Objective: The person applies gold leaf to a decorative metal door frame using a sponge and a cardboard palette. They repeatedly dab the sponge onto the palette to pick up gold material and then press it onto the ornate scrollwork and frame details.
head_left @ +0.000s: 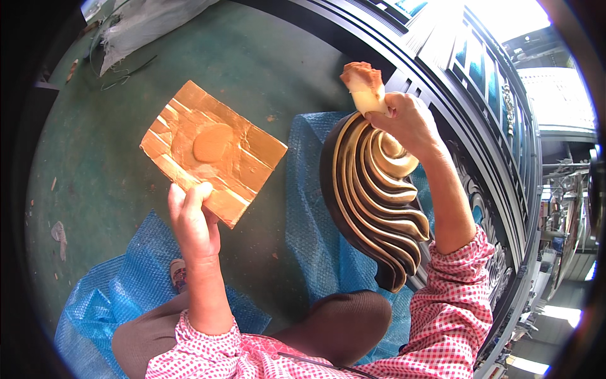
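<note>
My left hand [194,221] grips the near edge of a flat gold-painted piece of cardboard [249,148], its thumb on top. A round patch of gold paint [213,142] lies in the middle of it. In my right hand [407,123] is a pale yellow sponge [368,95], pinched at its lower end; its upper end is stained orange-gold. Just below this hand is a scroll-shaped carved ornament [363,183], gold along the ridges and dark in the grooves and along its outer edge. Whether the hand touches the ornament I cannot tell.
Blue bubble wrap [309,208] lies under the ornament, and more of it [120,297] spreads at the lower left. Dark metal panels with raised mouldings [486,126] line the right. White plastic sheeting [148,28] lies at the far left on the green floor [95,170].
</note>
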Action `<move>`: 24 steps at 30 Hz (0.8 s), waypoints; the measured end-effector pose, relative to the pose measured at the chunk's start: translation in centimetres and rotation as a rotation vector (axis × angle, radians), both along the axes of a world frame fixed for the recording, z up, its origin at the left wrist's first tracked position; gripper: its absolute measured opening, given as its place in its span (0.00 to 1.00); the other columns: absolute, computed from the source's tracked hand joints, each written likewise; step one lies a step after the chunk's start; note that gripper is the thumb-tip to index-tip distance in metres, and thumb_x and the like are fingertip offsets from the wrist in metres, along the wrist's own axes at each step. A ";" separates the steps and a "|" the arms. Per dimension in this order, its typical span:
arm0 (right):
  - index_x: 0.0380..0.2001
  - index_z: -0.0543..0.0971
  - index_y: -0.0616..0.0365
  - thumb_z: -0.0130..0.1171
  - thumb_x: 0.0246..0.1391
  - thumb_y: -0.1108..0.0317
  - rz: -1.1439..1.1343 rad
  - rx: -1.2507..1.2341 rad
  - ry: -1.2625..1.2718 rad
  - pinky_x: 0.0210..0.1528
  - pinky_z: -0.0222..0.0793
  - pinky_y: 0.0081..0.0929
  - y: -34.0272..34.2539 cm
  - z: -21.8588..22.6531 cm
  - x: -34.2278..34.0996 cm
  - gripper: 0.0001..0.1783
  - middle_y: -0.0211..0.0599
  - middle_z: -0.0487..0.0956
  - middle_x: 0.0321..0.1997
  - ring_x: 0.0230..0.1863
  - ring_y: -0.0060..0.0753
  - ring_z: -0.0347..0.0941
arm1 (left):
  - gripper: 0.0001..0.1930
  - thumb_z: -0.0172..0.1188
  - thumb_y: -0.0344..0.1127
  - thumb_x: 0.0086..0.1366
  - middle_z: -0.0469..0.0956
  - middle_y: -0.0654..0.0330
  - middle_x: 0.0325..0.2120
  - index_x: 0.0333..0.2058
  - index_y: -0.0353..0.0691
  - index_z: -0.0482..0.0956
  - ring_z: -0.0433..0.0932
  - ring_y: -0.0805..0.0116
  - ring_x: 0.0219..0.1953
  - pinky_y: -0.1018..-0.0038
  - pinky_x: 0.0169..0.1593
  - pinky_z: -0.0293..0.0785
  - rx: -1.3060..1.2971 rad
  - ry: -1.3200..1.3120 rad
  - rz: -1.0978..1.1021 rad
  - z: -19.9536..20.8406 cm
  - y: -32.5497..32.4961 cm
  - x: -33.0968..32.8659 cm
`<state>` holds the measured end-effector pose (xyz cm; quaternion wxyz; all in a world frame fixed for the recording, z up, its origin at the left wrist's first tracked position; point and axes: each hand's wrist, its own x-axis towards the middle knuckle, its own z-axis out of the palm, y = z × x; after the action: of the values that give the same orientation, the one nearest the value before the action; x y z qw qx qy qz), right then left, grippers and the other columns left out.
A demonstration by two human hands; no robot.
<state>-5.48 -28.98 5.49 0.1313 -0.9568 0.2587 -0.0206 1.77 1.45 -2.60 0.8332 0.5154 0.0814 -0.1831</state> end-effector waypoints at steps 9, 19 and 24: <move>0.28 0.81 0.60 0.61 0.40 0.60 0.176 -0.011 0.097 0.39 0.71 0.33 1.6 0.3 0.6 0.15 0.44 0.78 0.27 0.30 0.43 0.76 | 0.18 0.51 0.26 0.54 0.71 0.58 0.42 0.46 0.33 0.68 0.72 0.69 0.43 0.72 0.49 0.70 -0.015 -0.014 0.016 0.3 0.0 0.2; 0.21 0.80 0.59 0.62 0.35 0.59 0.510 0.030 0.108 0.33 0.71 0.32 2.8 -1.3 -0.9 0.13 0.42 0.75 0.19 0.23 0.41 0.75 | 0.15 0.54 0.26 0.53 0.71 0.60 0.36 0.41 0.38 0.68 0.74 0.72 0.36 0.76 0.37 0.74 -0.023 -0.001 0.096 0.4 -0.3 0.4; 0.27 0.79 0.61 0.62 0.45 0.61 0.038 0.166 -0.269 0.30 0.67 0.28 -1.1 0.2 -2.3 0.12 0.37 0.77 0.22 0.23 0.29 0.73 | 0.13 0.54 0.26 0.53 0.71 0.61 0.36 0.39 0.38 0.68 0.73 0.72 0.35 0.75 0.38 0.73 -0.026 -0.003 0.065 0.9 -0.6 0.2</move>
<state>-7.74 -30.06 5.67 0.2439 -0.9359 0.2214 -0.1248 1.96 0.83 -1.73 0.8455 0.5019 0.0944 -0.1559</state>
